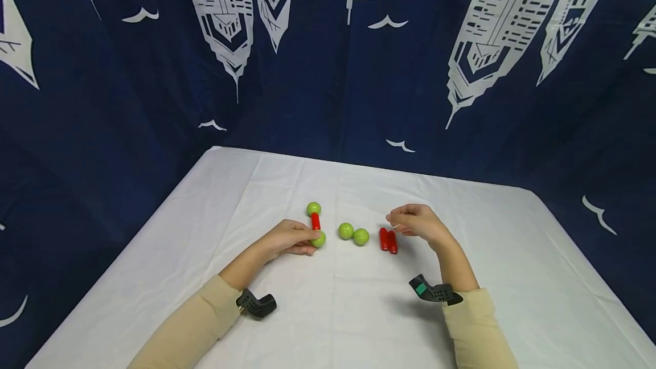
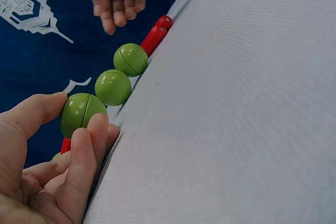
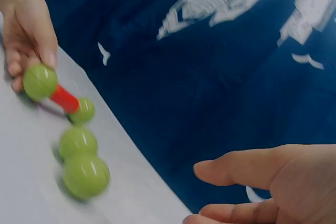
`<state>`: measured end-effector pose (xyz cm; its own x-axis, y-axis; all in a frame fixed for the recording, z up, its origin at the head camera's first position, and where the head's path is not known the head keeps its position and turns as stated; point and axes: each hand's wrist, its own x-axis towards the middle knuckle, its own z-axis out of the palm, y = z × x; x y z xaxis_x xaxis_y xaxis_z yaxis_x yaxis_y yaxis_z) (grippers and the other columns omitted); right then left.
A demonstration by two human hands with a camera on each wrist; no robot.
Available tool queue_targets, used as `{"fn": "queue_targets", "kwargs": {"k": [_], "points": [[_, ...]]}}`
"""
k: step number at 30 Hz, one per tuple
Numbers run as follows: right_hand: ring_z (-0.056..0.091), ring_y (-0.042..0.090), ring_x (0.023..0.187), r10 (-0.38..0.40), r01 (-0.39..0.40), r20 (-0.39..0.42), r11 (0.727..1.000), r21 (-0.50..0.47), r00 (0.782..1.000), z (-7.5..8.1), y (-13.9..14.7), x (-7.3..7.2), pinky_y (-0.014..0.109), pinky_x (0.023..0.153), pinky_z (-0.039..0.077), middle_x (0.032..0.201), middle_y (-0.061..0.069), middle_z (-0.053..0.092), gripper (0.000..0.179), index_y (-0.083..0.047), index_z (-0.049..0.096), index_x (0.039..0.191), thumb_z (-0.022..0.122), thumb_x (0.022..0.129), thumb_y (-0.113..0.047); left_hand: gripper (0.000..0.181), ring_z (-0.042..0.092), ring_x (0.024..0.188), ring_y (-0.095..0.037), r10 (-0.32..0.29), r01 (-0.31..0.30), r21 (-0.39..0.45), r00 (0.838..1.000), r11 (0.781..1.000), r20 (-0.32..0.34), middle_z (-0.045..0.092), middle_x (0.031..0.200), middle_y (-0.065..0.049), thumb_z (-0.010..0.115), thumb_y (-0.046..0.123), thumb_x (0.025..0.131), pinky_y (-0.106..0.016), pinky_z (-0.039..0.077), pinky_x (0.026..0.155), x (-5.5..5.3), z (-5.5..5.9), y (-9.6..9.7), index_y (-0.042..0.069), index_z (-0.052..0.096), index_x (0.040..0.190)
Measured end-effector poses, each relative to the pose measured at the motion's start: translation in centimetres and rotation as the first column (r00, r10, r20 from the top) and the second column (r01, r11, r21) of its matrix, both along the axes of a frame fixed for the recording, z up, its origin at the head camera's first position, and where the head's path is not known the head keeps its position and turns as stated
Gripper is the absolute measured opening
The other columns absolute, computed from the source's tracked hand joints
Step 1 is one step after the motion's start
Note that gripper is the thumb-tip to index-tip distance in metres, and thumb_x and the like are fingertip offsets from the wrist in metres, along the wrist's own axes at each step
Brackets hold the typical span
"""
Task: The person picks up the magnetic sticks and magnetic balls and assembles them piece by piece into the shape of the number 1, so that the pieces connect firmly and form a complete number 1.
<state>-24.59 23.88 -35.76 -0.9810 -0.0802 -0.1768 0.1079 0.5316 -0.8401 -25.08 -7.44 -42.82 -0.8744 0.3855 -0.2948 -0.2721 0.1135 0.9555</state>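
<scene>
My left hand [image 1: 292, 238] pinches the near green ball [image 2: 80, 113] between thumb and fingers. A red rod [image 1: 315, 221] joins that ball to a far green ball [image 1: 314, 208], so the three form a dumbbell shape. To its right, two loose green balls [image 1: 353, 234] lie side by side on the table. Farther right lie two red rods [image 1: 388, 241], close together. My right hand [image 1: 417, 224] hovers just beyond these rods, fingers loosely bent and holding nothing; the right wrist view shows a gap between its thumb and fingers.
A white cloth covers the table [image 1: 328, 312]. Behind it hangs a dark blue curtain [image 1: 318, 107] printed with white buildings and birds. Each wrist carries a black camera mount, such as the left mount [image 1: 256, 304].
</scene>
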Motion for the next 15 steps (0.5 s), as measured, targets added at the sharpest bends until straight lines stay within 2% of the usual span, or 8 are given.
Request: {"fn": "queue_targets", "kwargs": {"k": [4, 8, 15], "points": [[0.065, 0.022, 0.084, -0.015, 0.013, 0.055, 0.999, 0.048, 0.998, -0.9, 1.1, -0.3, 0.036, 0.082, 0.055, 0.099, 0.012, 0.069, 0.037, 0.005, 0.062, 0.111, 0.068, 0.09, -0.025, 0.03, 0.068, 0.067, -0.012, -0.008, 0.008, 0.012, 1.0, 1.0, -0.005, 0.069, 0.076, -0.008, 0.074, 0.024, 0.088, -0.016, 0.054, 0.06, 0.1, 0.1, 0.0, -0.005, 0.068, 0.096], [0.063, 0.018, 0.078, -0.025, 0.014, 0.101, 0.994, 0.112, 0.995, -1.8, 1.5, -0.5, 0.031, 0.072, 0.055, 0.088, 0.007, 0.068, 0.033, 0.003, 0.064, 0.102, 0.074, 0.086, -0.024, 0.028, 0.067, 0.068, -0.012, -0.011, 0.012, 0.013, 1.0, 1.0, -0.011, 0.069, 0.075, -0.007, 0.073, 0.023, 0.088, -0.016, 0.055, 0.061, 0.0, 0.1, 0.0, -0.004, 0.068, 0.095], [0.06, 0.016, 0.065, -0.059, 0.032, 0.132, 0.98, 0.198, 0.99, -3.0, 1.3, -0.7, 0.025, 0.059, 0.053, 0.076, 0.005, 0.063, 0.026, 0.0, 0.062, 0.09, 0.077, 0.082, -0.02, 0.029, 0.068, 0.067, -0.012, -0.002, 0.002, 0.007, 1.0, 1.0, -0.01, 0.069, 0.074, -0.007, 0.073, 0.024, 0.089, -0.015, 0.054, 0.06, -0.1, -0.1, 0.0, -0.004, 0.068, 0.095]]}}
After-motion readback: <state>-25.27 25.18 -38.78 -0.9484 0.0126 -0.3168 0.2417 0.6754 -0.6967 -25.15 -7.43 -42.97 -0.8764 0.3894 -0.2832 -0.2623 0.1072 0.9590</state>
